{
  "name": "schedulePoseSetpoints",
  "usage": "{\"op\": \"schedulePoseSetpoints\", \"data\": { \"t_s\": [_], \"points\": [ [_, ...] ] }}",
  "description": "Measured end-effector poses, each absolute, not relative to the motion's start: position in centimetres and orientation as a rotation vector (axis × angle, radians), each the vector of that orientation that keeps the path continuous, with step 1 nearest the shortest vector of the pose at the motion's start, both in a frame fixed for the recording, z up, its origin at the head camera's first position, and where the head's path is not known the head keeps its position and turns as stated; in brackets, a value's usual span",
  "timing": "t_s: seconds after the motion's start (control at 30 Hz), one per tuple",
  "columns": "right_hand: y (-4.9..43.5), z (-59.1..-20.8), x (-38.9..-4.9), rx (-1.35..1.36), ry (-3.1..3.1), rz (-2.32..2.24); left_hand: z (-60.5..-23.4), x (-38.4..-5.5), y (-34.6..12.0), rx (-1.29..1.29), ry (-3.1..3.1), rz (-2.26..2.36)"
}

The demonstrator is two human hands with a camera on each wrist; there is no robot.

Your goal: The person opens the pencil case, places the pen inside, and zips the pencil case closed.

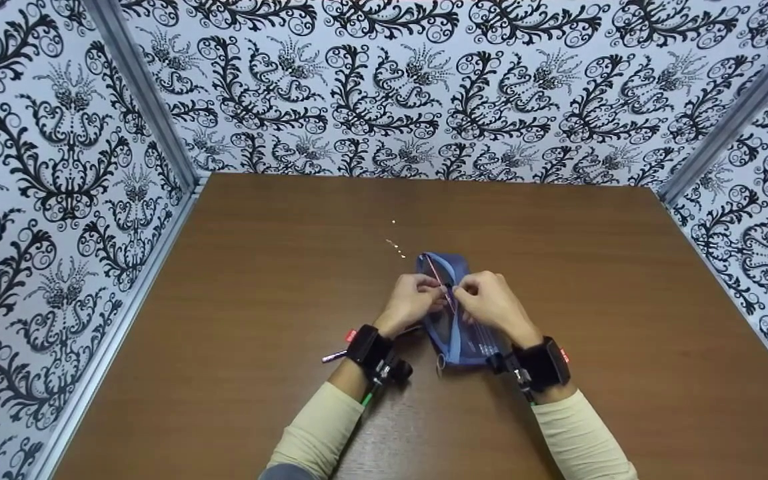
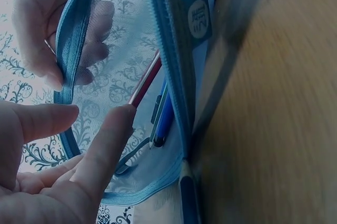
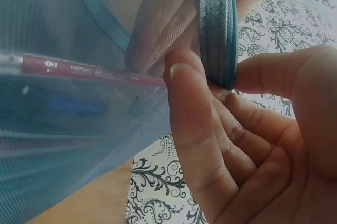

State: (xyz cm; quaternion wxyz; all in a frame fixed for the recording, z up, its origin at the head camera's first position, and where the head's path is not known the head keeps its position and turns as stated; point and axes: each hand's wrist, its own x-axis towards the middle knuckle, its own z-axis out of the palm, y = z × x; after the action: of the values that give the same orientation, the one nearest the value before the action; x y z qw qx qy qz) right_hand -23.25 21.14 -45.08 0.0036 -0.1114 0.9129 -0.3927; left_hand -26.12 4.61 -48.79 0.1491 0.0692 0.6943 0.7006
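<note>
A blue mesh zip pencil case [image 1: 474, 343] stands unzipped on the table between both hands. Inside it a red pencil [image 2: 146, 81] slants beside a blue pen [image 2: 165, 121]. My left hand [image 1: 414, 303] is at the pouch's opening. Its straight index finger touches the pencil's end, while the thumb stands apart from it. With thumb and fingers, my right hand [image 3: 253, 140] pinches the zip edge [image 3: 218, 29] of the pouch. Through the mesh in the right wrist view, the red pencil [image 3: 89, 70] shows lengthwise.
Another pencil [image 1: 334, 357] lies on the wooden table [image 1: 257, 267], partly hidden under the left wrist. A pale ring [image 1: 441, 363] hangs at the pouch's near end. Small bright spots [image 1: 395, 248] show beyond the pouch. Patterned walls [image 1: 391, 87] enclose the table's back and sides.
</note>
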Motion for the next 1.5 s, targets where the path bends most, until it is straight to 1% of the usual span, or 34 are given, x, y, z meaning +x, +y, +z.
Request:
{"op": "schedulePoseSetpoints", "data": {
  "t_s": [0.37,0.93,1.3,1.5],
  "points": [
    [21.2,-44.8,-23.2,-0.379,2.858,-1.269,-48.6,-25.7,4.5,0.397,1.96,1.965],
    [21.5,-44.7,-23.3,-0.371,2.893,-1.289,-48.2,-25.9,3.8,0.463,1.99,1.921],
    [21.6,-44.6,-23.2,-0.325,2.887,-1.295,-47.1,-25.7,2.8,0.492,2.412,1.596],
    [21.7,-44.7,-23.2,-0.313,2.888,-1.287,-47.0,-25.8,2.4,0.543,2.531,1.434]
  ]
}}
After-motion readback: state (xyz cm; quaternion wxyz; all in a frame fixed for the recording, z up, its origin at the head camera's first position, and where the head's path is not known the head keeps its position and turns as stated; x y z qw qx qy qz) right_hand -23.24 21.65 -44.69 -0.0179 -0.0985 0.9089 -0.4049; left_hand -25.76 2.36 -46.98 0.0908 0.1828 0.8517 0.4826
